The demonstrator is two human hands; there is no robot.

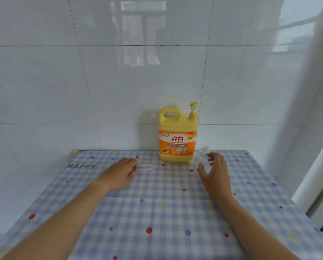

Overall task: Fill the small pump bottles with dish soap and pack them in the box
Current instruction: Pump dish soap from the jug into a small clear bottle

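**Item 1. Large yellow plastic dish-soap jug**, orange label, moulded handle, yellow pump head. Stands upright at the far edge of the table, right of centre, against the white tiled wall. Long axis vertical.

**Item 2. Two small clear plastic bottles**, no pumps fitted. They stand just beside the jug's right side, near the far edge, one behind the other. Long axes are vertical and the open threaded necks point up. Fill level cannot be told.

**Item 3. Thin pale translucent piece**, probably a pump with its tube. It lies flat left of the jug, its long axis running left-right along the far edge.

**Item 4. Table** under a blue-and-white checked cloth with coloured dots.

**Right hand**: thumb and fingers are spread in a half-open curve about the nearer bottle. Whether they touch it cannot be told.

**Left hand**: palm down on the cloth, fingertips bent at the left end of the pale piece. Whether they pinch it cannot be told.

**Box:** not in view.

**Hazards, as judged:**
- The bottles look light and narrow-based, so a closing finger that lands off-centre may tip one.
- They stand close together, so lifting the nearer bottle may knock the rear one against the jug.
- The necks are narrow, so soap pumped from the jug could miss and run onto the cloth, leaving the clear walls slippery to hold.
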